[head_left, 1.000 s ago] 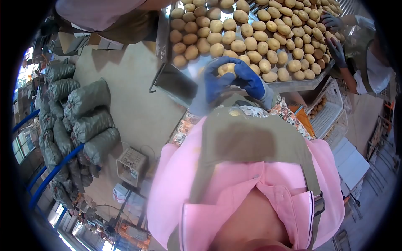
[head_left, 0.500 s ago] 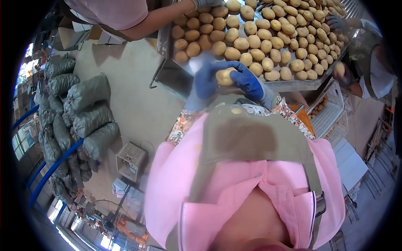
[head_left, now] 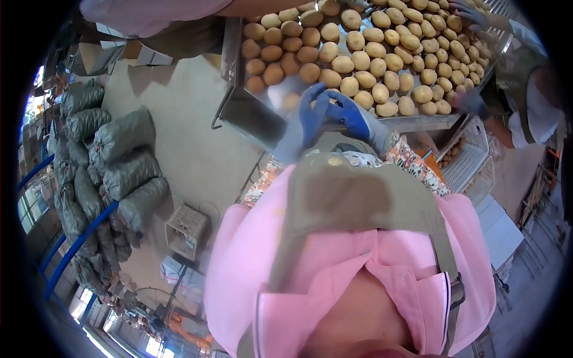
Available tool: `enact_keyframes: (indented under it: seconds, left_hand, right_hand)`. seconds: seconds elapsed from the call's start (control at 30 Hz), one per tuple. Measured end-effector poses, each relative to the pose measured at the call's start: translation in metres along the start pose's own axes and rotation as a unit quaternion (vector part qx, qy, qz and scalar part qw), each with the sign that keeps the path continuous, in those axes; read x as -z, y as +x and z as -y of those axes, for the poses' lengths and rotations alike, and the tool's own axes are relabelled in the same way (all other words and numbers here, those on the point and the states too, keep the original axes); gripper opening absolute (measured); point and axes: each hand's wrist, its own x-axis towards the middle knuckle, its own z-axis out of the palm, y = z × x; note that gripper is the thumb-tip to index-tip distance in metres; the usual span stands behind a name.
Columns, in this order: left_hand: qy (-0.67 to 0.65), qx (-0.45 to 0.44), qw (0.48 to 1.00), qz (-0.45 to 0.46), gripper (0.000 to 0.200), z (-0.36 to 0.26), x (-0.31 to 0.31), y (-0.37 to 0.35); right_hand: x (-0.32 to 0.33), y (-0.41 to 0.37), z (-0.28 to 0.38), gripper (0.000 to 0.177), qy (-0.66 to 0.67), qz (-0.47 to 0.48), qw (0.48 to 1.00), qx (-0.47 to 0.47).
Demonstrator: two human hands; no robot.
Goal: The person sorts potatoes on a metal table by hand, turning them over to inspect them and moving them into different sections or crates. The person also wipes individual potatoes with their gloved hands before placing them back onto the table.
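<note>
Both my hands wear blue and grey gloves and are at the near edge of a metal sorting table (head_left: 412, 123). My left hand (head_left: 307, 116) has its fingers stretched forward and holds nothing visible. Just left of its fingertips, a blurred potato (head_left: 291, 101) is on the bare metal. My right hand (head_left: 353, 118) is close beside the left, its fingers loosely bent and apart, with no potato showing in it. Many potatoes (head_left: 361, 60) cover the table beyond my hands. A darker group of potatoes (head_left: 273, 53) lies at the left end.
A co-worker's arm (head_left: 256, 7) reaches over the table's far left. Another co-worker's gloved hands (head_left: 471, 102) work at the right end, blurred. Plastic crates (head_left: 468, 155) stand below on the right. Stacked green sacks (head_left: 128, 137) and a crate (head_left: 186, 230) are on the left.
The potato between my hands has left them, and a blurred one now shows on the metal to their left. The left co-worker's arm has shifted; the right co-worker's lower hand no longer shows a potato.
</note>
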Motion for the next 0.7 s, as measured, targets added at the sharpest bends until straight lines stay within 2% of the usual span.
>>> enact_keyframes:
  seconds: [0.03, 0.07, 0.1, 0.17, 0.23, 0.3, 0.33, 0.4, 0.43, 0.47, 0.5, 0.53, 0.57, 0.63, 0.67, 0.7]
  left_hand:
    - [0.0, -0.001, 1.0, 0.002, 0.038, 0.008, 0.003, 0.004]
    - [-0.022, -0.024, 0.999, 0.017, 0.037, 0.025, 0.008, 0.011]
    - [-0.044, -0.047, 0.997, 0.032, 0.036, 0.031, 0.013, 0.015]
    - [-0.106, -0.041, 0.993, 0.022, 0.033, 0.043, 0.025, 0.008]
    - [0.014, -0.124, 0.988, -0.094, 0.03, 0.071, 0.045, 0.009]
    - [0.068, -0.132, 0.971, -0.187, 0.033, 0.112, 0.074, 0.016]
    - [0.101, -0.128, 0.96, -0.229, 0.035, 0.119, 0.081, 0.017]
    - [0.095, -0.105, 0.969, -0.201, 0.035, 0.114, 0.086, 0.027]
    - [0.107, -0.079, 0.967, -0.215, 0.037, 0.103, 0.082, 0.038]
    - [0.118, -0.054, 0.965, -0.229, 0.038, 0.093, 0.078, 0.049]
    - [0.204, -0.111, 0.944, -0.234, 0.04, 0.077, 0.072, 0.059]
    - [0.208, -0.195, 0.926, -0.246, 0.042, 0.068, 0.066, 0.085]
    - [0.287, -0.186, 0.908, -0.242, 0.048, 0.045, 0.059, 0.088]
    - [0.43, -0.144, 0.86, -0.233, 0.055, 0.053, 0.059, 0.109]
    - [0.427, -0.146, 0.862, -0.231, 0.055, 0.064, 0.058, 0.107]
    - [0.521, -0.134, 0.818, -0.202, 0.057, 0.077, 0.06, 0.097]
  right_hand:
    - [0.007, 0.001, -0.006, 0.049, -0.289, 0.067, 0.946, 0.131]
    - [0.008, 0.009, 0.013, 0.046, -0.095, 0.101, 0.99, -0.026]
    - [0.008, 0.016, 0.033, 0.044, 0.098, 0.071, 0.976, -0.184]
    - [0.018, 0.019, 0.021, 0.04, -0.117, 0.001, 0.974, -0.192]
    - [0.032, 0.028, -0.018, 0.038, -0.108, -0.007, 0.972, -0.21]
    - [0.036, 0.028, -0.044, 0.04, -0.332, -0.08, 0.939, -0.049]
    - [0.035, 0.021, -0.076, 0.04, -0.358, -0.036, 0.933, -0.002]
    - [-0.006, 0.016, -0.042, 0.043, -0.476, 0.076, 0.872, -0.083]
    - [-0.019, 0.025, -0.023, 0.044, -0.444, 0.169, 0.865, -0.159]
    - [-0.04, 0.024, -0.051, 0.045, -0.468, 0.138, 0.869, -0.08]
    - [-0.06, 0.025, -0.08, 0.046, -0.489, 0.106, 0.866, 0.003]
    - [-0.054, 0.035, -0.029, 0.045, -0.432, 0.149, 0.889, -0.035]
    - [-0.05, 0.039, -0.024, 0.045, -0.43, 0.15, 0.89, -0.035]
    - [-0.03, 0.053, -0.028, 0.04, -0.246, 0.109, 0.963, 0.02]
    - [-0.011, 0.055, -0.024, 0.038, -0.134, 0.114, 0.984, -0.008]
    - [0.009, 0.058, -0.019, 0.036, -0.021, 0.115, 0.993, -0.037]
